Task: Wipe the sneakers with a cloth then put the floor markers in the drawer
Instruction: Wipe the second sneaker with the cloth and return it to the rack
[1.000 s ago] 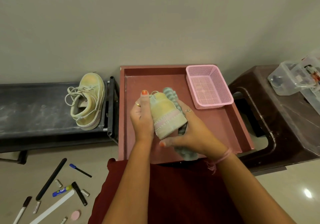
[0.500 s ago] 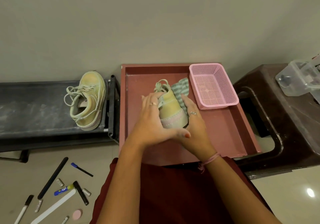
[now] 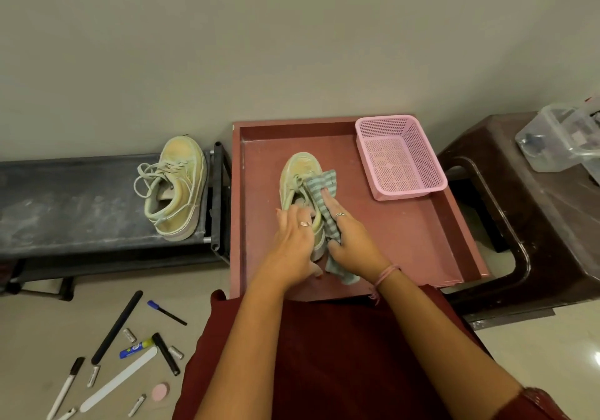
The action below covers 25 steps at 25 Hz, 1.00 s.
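While two hands clasp one sneaker, another seemingly sits untouched.

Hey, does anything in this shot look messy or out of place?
Yes. Markers, batteries and files lie scattered on the floor at lower left, not in the drawer. The second sneaker on the bench looks dusty, laces loose.

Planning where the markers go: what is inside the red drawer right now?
In the red drawer lie a pink basket, which looks empty, and a sneaker with the striped cloth on it, under the left hand and right hand. The floor beneath them is hidden.
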Available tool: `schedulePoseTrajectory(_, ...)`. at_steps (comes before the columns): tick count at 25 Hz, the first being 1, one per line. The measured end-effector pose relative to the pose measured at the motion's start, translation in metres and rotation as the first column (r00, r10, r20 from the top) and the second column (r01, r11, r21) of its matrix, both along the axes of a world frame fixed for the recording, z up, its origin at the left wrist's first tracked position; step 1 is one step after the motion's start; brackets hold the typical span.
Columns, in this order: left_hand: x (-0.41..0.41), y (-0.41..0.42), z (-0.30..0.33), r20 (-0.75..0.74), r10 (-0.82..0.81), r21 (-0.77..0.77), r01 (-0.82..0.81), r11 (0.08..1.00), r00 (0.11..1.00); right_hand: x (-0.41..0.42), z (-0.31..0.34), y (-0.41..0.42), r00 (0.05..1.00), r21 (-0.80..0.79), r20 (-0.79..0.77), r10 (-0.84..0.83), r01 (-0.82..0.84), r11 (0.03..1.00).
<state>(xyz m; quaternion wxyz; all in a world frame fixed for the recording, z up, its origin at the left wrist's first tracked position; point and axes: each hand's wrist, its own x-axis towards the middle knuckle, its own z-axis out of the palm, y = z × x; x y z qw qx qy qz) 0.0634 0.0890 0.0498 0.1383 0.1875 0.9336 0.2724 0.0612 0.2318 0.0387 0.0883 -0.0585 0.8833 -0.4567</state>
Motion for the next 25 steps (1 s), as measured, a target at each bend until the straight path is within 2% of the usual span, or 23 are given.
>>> schedulePoseTrajectory(5, 0.007, 0.003, -0.023, -0.047, -0.008, -0.087, 0.004, 0.996, 0.999, 0.002, -0.021, 0.005, 0.996, -0.050, 0.085, 0.008, -0.004, 0.999)
schedulePoseTrajectory(8, 0.020, 0.004, -0.037, -0.307, -0.054, -0.316, -0.048, 0.948, 0.950, 0.000, -0.023, 0.011, 0.994, -0.073, 0.111, -0.020, 0.029, 0.997)
schedulePoseTrajectory(10, 0.025, 0.006, -0.046, -0.414, -0.054, -0.370, -0.114, 0.922, 0.909, 0.002, -0.025, 0.015, 0.984, -0.142, 0.158, -0.077, 0.100, 0.985)
schedulePoseTrajectory(13, 0.016, 0.007, -0.045, -0.448, -0.113, -0.403, -0.088, 0.911, 0.887, 0.013, -0.027, 0.020, 0.936, -0.420, 0.295, -0.194, 0.309, 0.853)
schedulePoseTrajectory(16, 0.004, 0.003, -0.040, -0.356, -0.077, -0.404, -0.080, 0.911, 0.931, 0.024, -0.015, 0.027, 0.841, -0.547, 0.441, -0.313, 0.528, 0.650)
schedulePoseTrajectory(18, 0.002, -0.002, -0.036, -0.296, -0.013, -0.296, -0.079, 0.952, 0.955, 0.032, -0.002, 0.038, 0.813, -0.575, 0.466, -0.349, 0.578, 0.579)
schedulePoseTrajectory(20, 0.004, -0.011, -0.028, -0.208, 0.088, -0.071, -0.105, 0.992, 0.974, 0.037, 0.012, 0.048, 0.809, -0.586, 0.455, -0.373, 0.587, 0.558)
schedulePoseTrajectory(22, 0.012, -0.017, -0.012, -0.137, 0.179, 0.136, -0.161, 0.978, 0.974, 0.040, 0.025, 0.054, 0.816, -0.566, 0.420, -0.397, 0.577, 0.589)
schedulePoseTrajectory(25, 0.030, -0.015, 0.011, -0.068, 0.297, 0.338, -0.258, 0.905, 0.952, 0.036, 0.037, 0.050, 0.839, -0.465, 0.295, -0.457, 0.544, 0.699)
